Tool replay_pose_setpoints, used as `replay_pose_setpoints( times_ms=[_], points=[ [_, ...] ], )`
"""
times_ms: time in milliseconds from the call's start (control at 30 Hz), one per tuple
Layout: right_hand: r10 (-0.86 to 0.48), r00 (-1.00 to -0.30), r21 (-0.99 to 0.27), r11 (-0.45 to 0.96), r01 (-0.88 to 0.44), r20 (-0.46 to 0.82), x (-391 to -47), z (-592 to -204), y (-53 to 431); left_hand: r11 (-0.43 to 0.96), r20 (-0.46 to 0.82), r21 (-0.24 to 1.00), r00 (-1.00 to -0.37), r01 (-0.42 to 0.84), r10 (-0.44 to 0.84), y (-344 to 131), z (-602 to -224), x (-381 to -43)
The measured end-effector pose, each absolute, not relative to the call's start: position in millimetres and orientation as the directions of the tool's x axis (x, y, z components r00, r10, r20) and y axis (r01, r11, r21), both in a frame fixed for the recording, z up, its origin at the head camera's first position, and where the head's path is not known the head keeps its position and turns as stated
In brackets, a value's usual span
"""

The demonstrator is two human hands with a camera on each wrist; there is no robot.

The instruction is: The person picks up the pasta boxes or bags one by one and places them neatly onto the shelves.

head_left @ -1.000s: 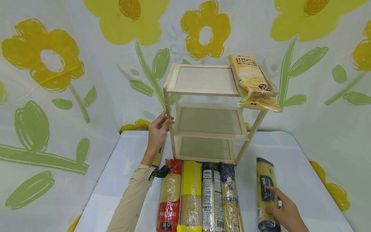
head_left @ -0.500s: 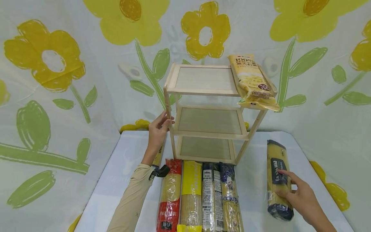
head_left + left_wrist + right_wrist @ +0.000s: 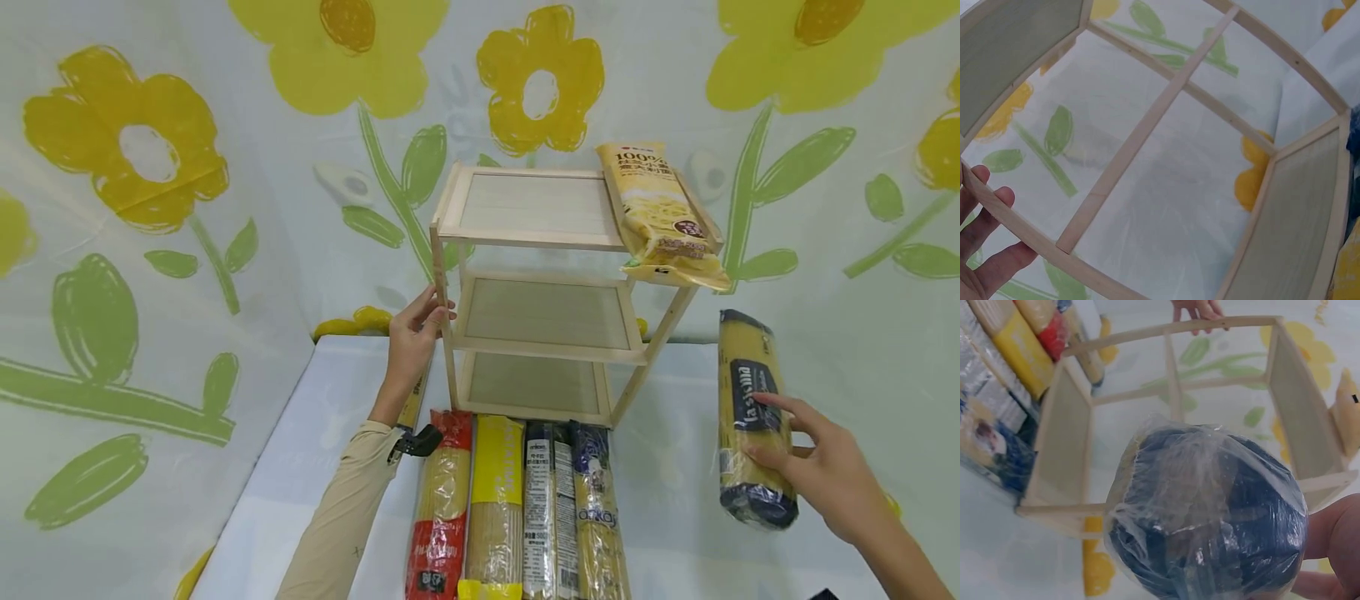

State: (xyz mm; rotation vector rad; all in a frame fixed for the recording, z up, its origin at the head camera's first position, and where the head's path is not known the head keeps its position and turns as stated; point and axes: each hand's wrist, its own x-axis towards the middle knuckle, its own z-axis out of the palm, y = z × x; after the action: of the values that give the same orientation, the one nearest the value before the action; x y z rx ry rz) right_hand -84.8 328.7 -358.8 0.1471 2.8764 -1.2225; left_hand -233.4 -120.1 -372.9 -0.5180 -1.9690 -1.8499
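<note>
My right hand (image 3: 832, 467) grips a pack of spaghetti (image 3: 750, 417) with a dark blue label and dark ends, raised at the right of the wooden shelf (image 3: 547, 350). In the right wrist view the pack's dark blue end (image 3: 1210, 512) fills the middle, wrapped in clear plastic. My left hand (image 3: 412, 337) holds the shelf's front left post between thumb and fingers; the left wrist view shows the fingertips (image 3: 1004, 197) on that post. On the shelf's top board, at its right side, lies a yellow pasta bag (image 3: 660, 208), its front end overhanging the edge.
Several pasta packs lie in a row before the shelf: a red one (image 3: 442, 500), a yellow one (image 3: 495, 500), a dark one with white labels (image 3: 550, 508) and a blue-topped one (image 3: 597, 508). Another pack (image 3: 412, 404) lies left of the shelf, partly behind my left arm.
My right hand has lifted the spaghetti pack up and to the right, away from the table's front. My left hand stays on the post.
</note>
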Motion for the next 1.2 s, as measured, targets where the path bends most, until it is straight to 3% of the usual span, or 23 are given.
replay_pose_setpoints(
  times_ms=[733, 1200],
  points=[
    [0.112, -0.988, -0.614, 0.789, 0.024, 0.105, -105, -286, 333, 0.036, 0.526, 0.849, -0.85, 0.527, 0.016, -121, -374, -234],
    [0.126, -0.977, -0.688, 0.725, -0.03, 0.174, -120, -238, 326, 0.044, 0.538, 0.842, -0.843, 0.537, 0.0, -120, -373, -234]
  ],
)
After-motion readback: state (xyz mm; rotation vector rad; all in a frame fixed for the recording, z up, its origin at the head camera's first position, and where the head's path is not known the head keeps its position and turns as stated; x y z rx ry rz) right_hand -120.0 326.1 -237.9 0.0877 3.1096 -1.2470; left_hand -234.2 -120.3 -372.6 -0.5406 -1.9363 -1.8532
